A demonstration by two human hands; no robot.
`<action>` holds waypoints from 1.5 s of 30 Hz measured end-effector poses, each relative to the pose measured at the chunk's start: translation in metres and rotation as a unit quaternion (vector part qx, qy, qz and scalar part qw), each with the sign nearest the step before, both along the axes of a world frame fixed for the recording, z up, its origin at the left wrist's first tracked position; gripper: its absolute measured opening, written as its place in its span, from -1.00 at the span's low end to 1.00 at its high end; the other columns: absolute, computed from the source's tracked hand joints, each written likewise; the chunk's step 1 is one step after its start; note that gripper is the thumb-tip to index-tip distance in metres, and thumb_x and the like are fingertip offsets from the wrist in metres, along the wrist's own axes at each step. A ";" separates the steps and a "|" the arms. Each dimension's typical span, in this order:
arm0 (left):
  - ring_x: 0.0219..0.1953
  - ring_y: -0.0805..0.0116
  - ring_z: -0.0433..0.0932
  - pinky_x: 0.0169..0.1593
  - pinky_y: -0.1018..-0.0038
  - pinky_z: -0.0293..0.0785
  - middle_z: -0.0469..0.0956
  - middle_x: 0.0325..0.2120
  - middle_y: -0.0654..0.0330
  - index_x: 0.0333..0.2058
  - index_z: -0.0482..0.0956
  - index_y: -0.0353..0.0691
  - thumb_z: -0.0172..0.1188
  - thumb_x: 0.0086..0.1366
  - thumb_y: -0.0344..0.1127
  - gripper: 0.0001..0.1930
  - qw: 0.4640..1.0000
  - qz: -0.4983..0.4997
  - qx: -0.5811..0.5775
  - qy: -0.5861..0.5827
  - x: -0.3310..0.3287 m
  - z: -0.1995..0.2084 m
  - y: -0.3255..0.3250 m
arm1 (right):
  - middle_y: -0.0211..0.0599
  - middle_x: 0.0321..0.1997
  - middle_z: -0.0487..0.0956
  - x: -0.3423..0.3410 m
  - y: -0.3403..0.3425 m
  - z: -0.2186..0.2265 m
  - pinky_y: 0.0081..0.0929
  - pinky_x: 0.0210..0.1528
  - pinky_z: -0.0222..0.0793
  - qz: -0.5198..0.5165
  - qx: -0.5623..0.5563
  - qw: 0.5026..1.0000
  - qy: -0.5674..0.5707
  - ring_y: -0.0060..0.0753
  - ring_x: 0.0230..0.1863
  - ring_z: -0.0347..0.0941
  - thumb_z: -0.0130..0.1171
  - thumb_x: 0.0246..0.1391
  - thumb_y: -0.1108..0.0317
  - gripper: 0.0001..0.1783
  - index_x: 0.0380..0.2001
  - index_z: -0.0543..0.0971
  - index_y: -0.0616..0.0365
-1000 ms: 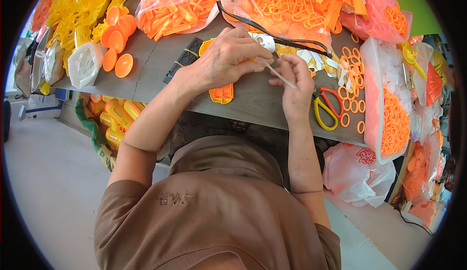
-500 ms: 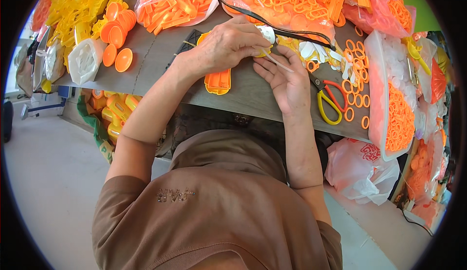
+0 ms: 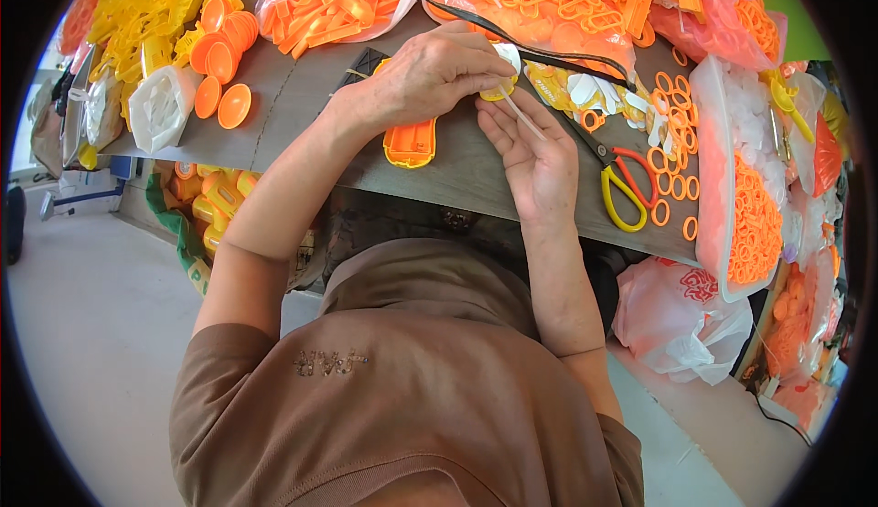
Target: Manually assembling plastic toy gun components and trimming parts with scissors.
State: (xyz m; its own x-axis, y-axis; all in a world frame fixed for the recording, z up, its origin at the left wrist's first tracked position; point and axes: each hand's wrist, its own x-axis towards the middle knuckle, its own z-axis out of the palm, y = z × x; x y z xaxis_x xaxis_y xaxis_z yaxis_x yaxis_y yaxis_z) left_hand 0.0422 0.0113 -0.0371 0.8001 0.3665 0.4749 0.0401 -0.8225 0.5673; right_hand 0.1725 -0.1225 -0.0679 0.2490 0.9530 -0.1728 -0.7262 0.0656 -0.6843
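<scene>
From my end of the link I have both bare hands over the front of the table; the left hand has its thumb and fingertips drawn together, seemingly pinching the upper end of a thin white strip; the strip slants down across the right hand, whose palm is turned up and whose fingers are loosely curled, part open; I cannot tell whether they grip anything; a small yellow-edged piece sits between the two sets of fingertips, a white part just beyond; I judge the step in hand to be fine two-handed work on strip and piece, and the next move to call for a steady left pinch while the right fingers find a sure hold; an orange-and-yellow shell lies below the left wrist, its upper part covered by that hand; a dark panel beyond is partly blocked by it too; the strip's upper end is lost at the fingertips, so whether it joins the piece I cannot make out; the fisheye rim cuts off the outer piles.
</scene>
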 end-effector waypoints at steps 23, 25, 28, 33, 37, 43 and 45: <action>-0.17 0.14 0.48 -0.12 0.35 0.45 0.55 -0.20 0.16 -0.18 0.58 -0.20 0.15 0.02 -0.55 -0.68 0.985 0.094 0.124 -0.075 -0.036 0.020 -0.034 | -0.07 -0.14 0.55 0.044 -0.009 0.026 -0.46 -0.23 0.49 0.010 -0.152 0.926 -0.346 -0.35 -0.20 0.53 -0.08 0.24 0.07 -0.49 -0.01 0.40 0.34; -0.16 0.09 0.48 -0.12 0.34 0.45 0.55 -0.21 0.11 -0.20 0.58 -0.24 0.17 0.04 -0.53 -0.72 0.983 0.119 0.106 -0.089 -0.048 0.015 -0.032 | -0.12 -0.24 0.57 0.037 -0.003 0.020 -0.58 -0.32 0.41 -0.013 -0.153 0.889 -0.431 -0.52 -0.31 0.48 0.08 0.16 0.18 -0.53 0.02 0.36 0.30; -0.06 0.05 0.44 -0.03 0.29 0.41 0.50 -0.12 0.05 -0.14 0.54 -0.27 0.28 0.03 -0.40 -0.64 0.972 0.221 0.053 -0.059 -0.060 0.010 -0.041 | -0.25 -0.38 0.54 0.020 0.005 0.019 -0.68 -0.40 0.30 -0.002 -0.100 0.849 -0.519 -0.63 -0.43 0.39 0.27 -0.01 0.42 -0.42 0.04 0.26 0.31; 0.09 -0.06 0.31 0.12 0.16 0.29 0.38 0.01 -0.02 -0.05 0.47 -0.28 0.38 -0.05 -0.20 -0.44 0.977 0.204 0.062 0.007 -0.054 -0.009 -0.054 | -0.26 -0.39 0.52 0.004 0.018 0.016 -0.69 -0.42 0.29 -0.028 -0.098 0.845 -0.525 -0.66 -0.46 0.38 0.27 -0.02 0.42 -0.40 0.06 0.25 0.29; 0.11 -0.06 0.28 0.14 0.15 0.25 0.37 0.02 0.00 -0.06 0.47 -0.31 0.38 -0.06 -0.17 -0.42 0.976 0.206 0.076 0.002 -0.050 -0.019 -0.062 | -0.29 -0.39 0.51 0.008 0.013 0.022 -0.66 -0.41 0.30 -0.010 -0.112 0.824 -0.556 -0.64 -0.46 0.38 0.24 0.01 0.41 -0.42 0.07 0.25 0.28; 0.11 -0.05 0.28 0.14 0.14 0.25 0.37 0.02 -0.01 -0.06 0.47 -0.31 0.38 -0.06 -0.17 -0.43 0.980 0.190 0.058 -0.011 -0.042 -0.022 -0.064 | -0.28 -0.43 0.49 0.076 -0.019 0.037 -0.53 -0.38 0.31 -0.062 -0.096 0.700 -0.704 -0.48 -0.45 0.41 0.19 0.02 0.43 -0.78 -0.23 0.53 0.24; 0.11 -0.06 0.28 0.14 0.14 0.25 0.37 0.02 -0.01 -0.07 0.47 -0.31 0.38 -0.06 -0.17 -0.42 0.979 0.190 0.068 -0.012 -0.040 -0.024 -0.065 | -0.24 -0.43 0.49 0.084 -0.022 0.035 -0.47 -0.36 0.31 -0.080 -0.117 0.639 -0.756 -0.39 -0.44 0.43 0.19 0.01 0.42 -0.86 -0.35 0.58 0.24</action>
